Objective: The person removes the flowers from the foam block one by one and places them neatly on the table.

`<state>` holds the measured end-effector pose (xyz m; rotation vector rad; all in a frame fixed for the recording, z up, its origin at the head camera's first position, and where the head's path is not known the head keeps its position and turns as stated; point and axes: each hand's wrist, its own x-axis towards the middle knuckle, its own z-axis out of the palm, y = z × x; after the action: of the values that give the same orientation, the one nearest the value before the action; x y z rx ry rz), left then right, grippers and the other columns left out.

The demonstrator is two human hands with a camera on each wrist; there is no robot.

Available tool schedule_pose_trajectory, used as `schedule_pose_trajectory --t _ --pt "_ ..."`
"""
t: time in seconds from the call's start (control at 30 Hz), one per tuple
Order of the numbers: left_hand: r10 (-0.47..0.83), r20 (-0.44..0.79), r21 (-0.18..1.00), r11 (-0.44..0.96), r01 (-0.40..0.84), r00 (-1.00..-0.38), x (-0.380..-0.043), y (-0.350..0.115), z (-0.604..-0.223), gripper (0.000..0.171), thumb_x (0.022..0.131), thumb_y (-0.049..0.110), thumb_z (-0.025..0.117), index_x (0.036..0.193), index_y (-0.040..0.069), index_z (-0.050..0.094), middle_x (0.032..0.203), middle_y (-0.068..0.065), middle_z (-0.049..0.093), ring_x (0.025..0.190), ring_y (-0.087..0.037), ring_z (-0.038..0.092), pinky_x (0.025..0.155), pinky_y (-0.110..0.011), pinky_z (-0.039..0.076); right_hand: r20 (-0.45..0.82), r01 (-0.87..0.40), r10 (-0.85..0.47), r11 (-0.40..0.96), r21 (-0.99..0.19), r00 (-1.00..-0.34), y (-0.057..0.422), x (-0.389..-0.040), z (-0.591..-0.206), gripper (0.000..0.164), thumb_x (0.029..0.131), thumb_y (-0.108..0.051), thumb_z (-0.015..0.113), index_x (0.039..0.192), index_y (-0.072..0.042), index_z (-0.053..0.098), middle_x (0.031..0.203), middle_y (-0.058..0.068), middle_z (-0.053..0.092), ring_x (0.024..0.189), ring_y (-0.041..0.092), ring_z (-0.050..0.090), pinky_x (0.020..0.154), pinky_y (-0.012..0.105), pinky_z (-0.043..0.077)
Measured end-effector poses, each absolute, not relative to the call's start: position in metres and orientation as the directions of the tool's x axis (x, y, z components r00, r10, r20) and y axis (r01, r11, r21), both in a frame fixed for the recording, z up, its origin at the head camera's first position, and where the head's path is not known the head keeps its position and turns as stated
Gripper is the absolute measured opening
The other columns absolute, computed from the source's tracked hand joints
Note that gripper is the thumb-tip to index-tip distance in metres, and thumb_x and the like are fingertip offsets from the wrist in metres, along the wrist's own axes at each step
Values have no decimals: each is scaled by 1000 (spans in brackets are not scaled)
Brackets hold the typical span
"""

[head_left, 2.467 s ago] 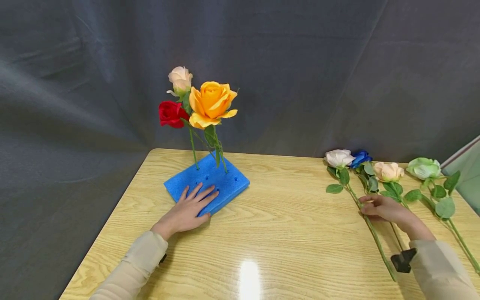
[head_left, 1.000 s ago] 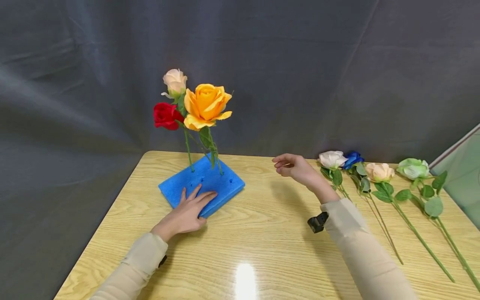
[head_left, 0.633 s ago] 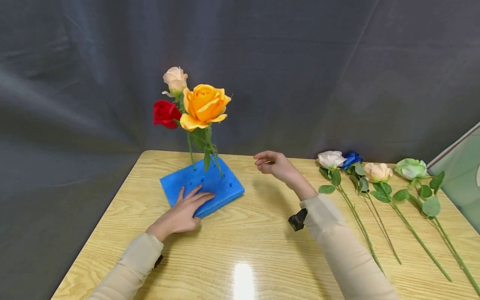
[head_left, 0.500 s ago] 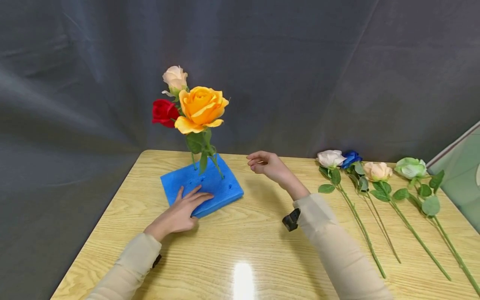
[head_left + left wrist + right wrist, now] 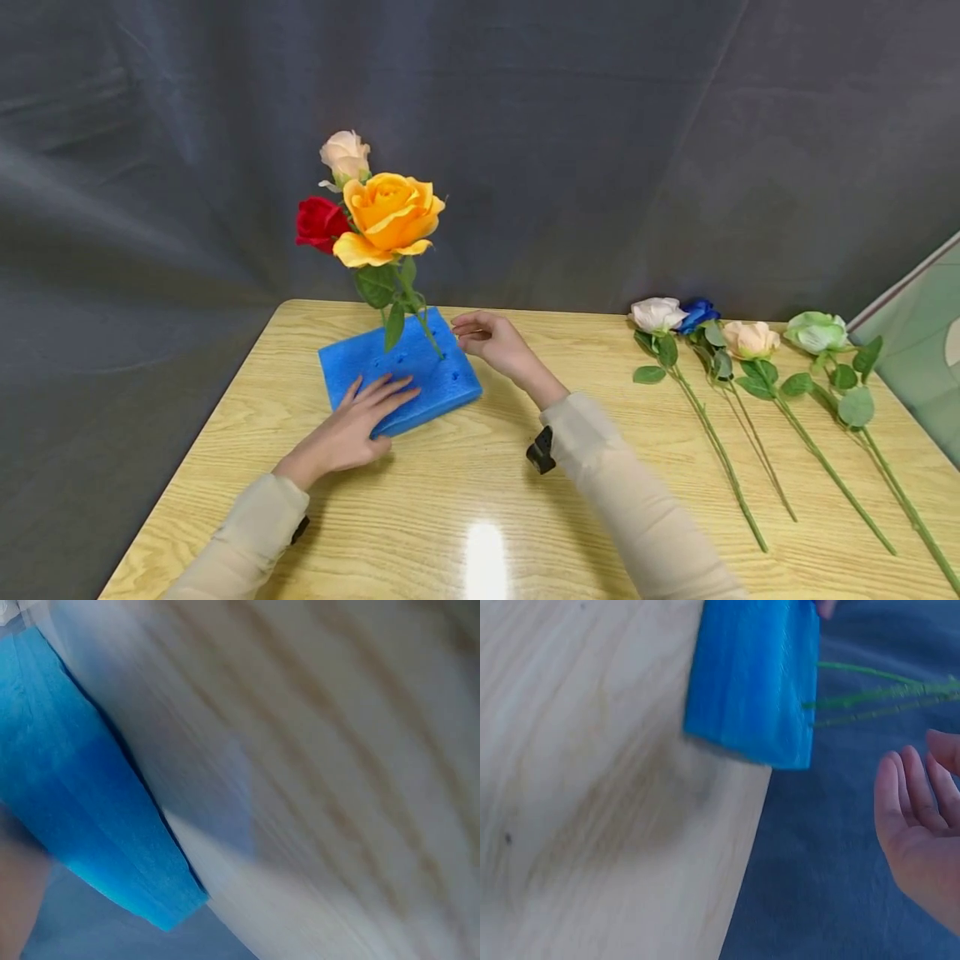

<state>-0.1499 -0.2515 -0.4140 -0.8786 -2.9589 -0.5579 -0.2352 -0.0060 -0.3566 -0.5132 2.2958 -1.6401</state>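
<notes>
A blue foam block [image 5: 450,392] with small holes lies on the table. Stems of an orange rose [image 5: 393,217], a red rose [image 5: 318,223] and a pale pink rose [image 5: 347,156] stand in it. My left hand [image 5: 341,433] rests on the block's front left part, fingers spread. Just off the right side of the block is my right hand [image 5: 495,346], its fingers loosely bent and holding nothing. The right wrist view shows this hand [image 5: 926,825] apart from the green stems [image 5: 877,697]. Blue foam [image 5: 97,787] fills the left of the left wrist view.
At the table's right lie a white rose [image 5: 657,315], a blue rose [image 5: 699,316], a peach rose [image 5: 752,340] and a pale green rose [image 5: 817,332], with stems toward the front. A dark curtain [image 5: 562,150] hangs behind the table [image 5: 585,375].
My right hand has come left from the white rose's stem to beside the block. The orange rose has swung left, over the stems behind. The block has turned slightly under my left hand.
</notes>
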Motion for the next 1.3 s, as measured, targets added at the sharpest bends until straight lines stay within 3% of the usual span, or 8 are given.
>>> schedule_pose_trajectory --t 0.17,0.27,0.43,0.67,0.9,1.3 --pt "447 106 303 836 457 -888 -152 -257 -413 60 90 30 58 146 16 42 156 -9 33 146 -42 19 112 -70 10 -2 -143 -441 296 -944 -898 -21 -231 -363 40 95 -3 54 134 4 50 136 23 53 123 34 53 101 41 48" --pt "412 76 282 864 416 -908 -153 -262 -413 67 90 44 60 147 15 40 157 -11 28 146 -44 15 112 -70 10 14 -161 -436 301 -940 -900 -27 -230 -365 42 95 -6 56 136 2 49 137 21 53 126 34 52 101 42 48" --pt "382 24 293 881 372 -924 -153 -270 -416 82 84 54 64 150 16 33 159 -12 22 146 -45 10 111 -71 8 14 -161 -436 304 -939 -900 -34 -226 -366 44 95 -10 57 138 -3 49 139 17 52 131 32 49 102 42 48" --pt "368 18 301 885 356 -930 -154 -277 -419 89 81 56 67 151 17 30 160 -12 21 146 -45 9 111 -72 8 -2 -151 -413 337 -929 -911 -41 -226 -366 40 96 -12 57 135 -5 53 136 14 55 128 30 51 101 42 48" --pt "373 14 313 880 358 -928 -154 -279 -418 86 82 55 65 151 16 30 160 -12 21 146 -45 10 111 -71 8 2 -158 -414 344 -926 -910 -41 -226 -369 30 97 -18 55 121 -1 62 127 13 63 117 29 59 96 41 50" --pt "382 31 315 873 371 -924 -154 -285 -419 80 83 34 64 152 13 29 159 -14 24 146 -44 12 113 -69 8 45 -186 -394 329 -926 -918 -35 -228 -369 26 97 -18 55 113 1 65 114 17 67 104 29 63 84 37 52"
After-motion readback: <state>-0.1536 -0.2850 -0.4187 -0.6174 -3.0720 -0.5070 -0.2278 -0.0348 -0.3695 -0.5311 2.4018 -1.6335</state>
